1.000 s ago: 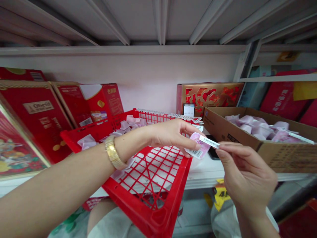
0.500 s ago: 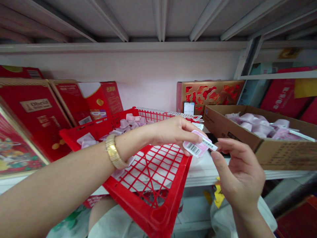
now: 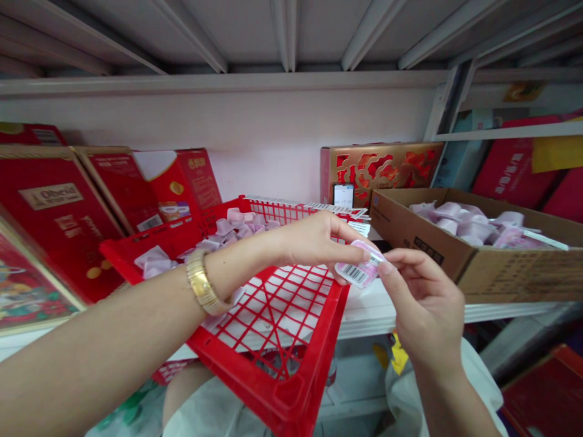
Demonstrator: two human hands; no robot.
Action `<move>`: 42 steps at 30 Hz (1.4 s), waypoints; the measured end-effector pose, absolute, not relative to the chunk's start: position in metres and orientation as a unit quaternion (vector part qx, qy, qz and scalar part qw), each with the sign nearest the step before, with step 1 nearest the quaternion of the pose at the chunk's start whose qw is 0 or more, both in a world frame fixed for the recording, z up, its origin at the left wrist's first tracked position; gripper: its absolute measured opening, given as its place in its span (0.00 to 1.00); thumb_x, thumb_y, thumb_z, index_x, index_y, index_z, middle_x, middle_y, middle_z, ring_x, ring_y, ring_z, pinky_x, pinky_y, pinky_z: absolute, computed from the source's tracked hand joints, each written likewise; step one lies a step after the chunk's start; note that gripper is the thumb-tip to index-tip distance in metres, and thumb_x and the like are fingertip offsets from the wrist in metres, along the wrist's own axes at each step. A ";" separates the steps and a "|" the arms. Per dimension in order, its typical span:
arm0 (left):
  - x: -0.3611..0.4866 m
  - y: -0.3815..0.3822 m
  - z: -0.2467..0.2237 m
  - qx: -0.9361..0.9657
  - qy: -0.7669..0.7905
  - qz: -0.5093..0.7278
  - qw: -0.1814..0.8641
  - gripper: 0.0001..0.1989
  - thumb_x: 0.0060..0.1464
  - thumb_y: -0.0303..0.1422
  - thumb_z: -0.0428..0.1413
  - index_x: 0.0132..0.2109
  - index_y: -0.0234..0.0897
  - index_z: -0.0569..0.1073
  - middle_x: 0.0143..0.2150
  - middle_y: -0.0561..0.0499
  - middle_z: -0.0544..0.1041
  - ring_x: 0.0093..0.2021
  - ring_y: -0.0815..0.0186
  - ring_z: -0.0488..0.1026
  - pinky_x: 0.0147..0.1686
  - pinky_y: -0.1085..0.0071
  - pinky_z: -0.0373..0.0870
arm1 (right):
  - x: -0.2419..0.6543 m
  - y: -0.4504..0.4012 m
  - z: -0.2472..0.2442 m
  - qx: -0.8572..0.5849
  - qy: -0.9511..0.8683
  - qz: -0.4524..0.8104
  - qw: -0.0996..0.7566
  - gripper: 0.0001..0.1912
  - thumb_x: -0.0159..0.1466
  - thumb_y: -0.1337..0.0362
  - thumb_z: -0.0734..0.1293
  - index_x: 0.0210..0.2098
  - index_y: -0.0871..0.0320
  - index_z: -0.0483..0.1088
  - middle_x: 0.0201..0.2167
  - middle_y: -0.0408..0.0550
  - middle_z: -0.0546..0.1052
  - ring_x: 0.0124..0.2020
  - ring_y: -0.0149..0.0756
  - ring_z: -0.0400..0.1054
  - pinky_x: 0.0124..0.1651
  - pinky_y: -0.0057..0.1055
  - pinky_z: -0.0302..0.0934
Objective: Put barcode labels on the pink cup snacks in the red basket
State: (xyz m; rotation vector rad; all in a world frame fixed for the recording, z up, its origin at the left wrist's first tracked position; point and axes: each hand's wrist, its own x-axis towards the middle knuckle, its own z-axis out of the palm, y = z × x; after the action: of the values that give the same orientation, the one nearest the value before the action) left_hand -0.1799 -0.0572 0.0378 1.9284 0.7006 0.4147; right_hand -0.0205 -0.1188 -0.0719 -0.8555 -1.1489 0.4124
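Note:
Over the red crate's near right part, my left hand is closed on a small pink-and-white sealed cup, its printed lid with a barcode turned up. A narrow white barcode sticker lies across the lid's right side. My right hand pinches the right end of that sticker at the cup's edge between thumb and forefinger; its other fingers are curled. Beneath my left arm, the red plastic crate holds several pale pink cups toward its back.
Sheets of barcode stickers lie along the crate's back rim. A cardboard box with more pink cups stands right. Behind are a phone and a gold-red box. Red cartons stand left; a metal shelf hangs overhead.
My right hand has moved left, and its thumb and forefinger have closed on the sticker's end, which jutted past the lid before. The left hand keeps its hold on the cup.

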 end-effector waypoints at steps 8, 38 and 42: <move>-0.178 -0.059 0.039 0.791 0.280 0.167 0.517 0.10 0.53 0.26 0.59 0.42 0.36 0.83 0.39 0.48 0.82 0.31 0.71 0.76 0.33 0.72 0.75 | -0.019 -0.119 -0.076 -0.370 -0.512 0.234 0.739 0.08 0.62 0.58 0.71 0.38 0.55 0.73 0.31 0.46 0.79 0.34 0.35 0.72 0.36 0.31 0.64; -0.176 -0.063 0.051 0.848 0.299 0.128 0.418 0.19 0.54 0.36 0.61 0.54 0.40 0.78 0.47 0.50 0.81 0.41 0.68 0.76 0.43 0.70 0.72 | -0.010 -0.127 -0.068 -0.367 -0.568 0.164 0.718 0.04 0.66 0.61 0.67 0.37 0.55 0.70 0.31 0.42 0.74 0.34 0.31 0.67 0.38 0.29 0.63; -0.157 -0.065 0.061 0.845 0.310 0.129 0.417 0.20 0.53 0.35 0.61 0.54 0.39 0.77 0.49 0.48 0.81 0.43 0.66 0.77 0.44 0.70 0.72 | 0.014 -0.128 -0.066 -0.401 -0.588 0.078 0.698 0.03 0.66 0.61 0.66 0.39 0.54 0.70 0.34 0.43 0.75 0.37 0.34 0.69 0.41 0.31 0.63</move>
State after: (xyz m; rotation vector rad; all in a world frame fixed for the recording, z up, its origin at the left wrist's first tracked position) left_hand -0.1568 -0.0652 0.0608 2.1199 0.7779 0.3240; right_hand 0.0136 -0.1284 -0.0663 -0.8950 -1.3118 0.1738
